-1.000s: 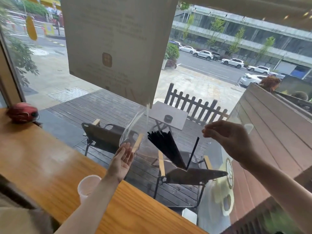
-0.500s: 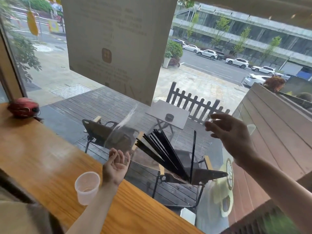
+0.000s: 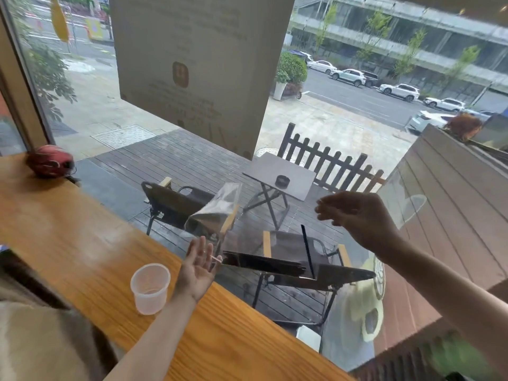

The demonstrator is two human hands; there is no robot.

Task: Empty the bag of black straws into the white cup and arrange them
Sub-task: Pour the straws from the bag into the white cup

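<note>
A clear plastic bag hangs in the air between my hands, in front of the window. Inside it, a bundle of black straws lies almost level, with one straw standing upright at the right end. My left hand is palm up with straight fingers under the bag's floppy left end, touching the straw tips. My right hand is raised at the bag's right end and seems to pinch the thin film, which barely shows. The white cup stands upright and without straws on the wooden counter, left of my left wrist.
The counter runs diagonally along the window glass. A red helmet sits at its far left end. A large paper poster hangs on the glass above. Outside are chairs, a small table and a fence.
The straws have dropped from an upright fan to nearly level, tips toward my left hand. My left hand has lowered beneath the bag. The bag's top has flopped over to the left.
</note>
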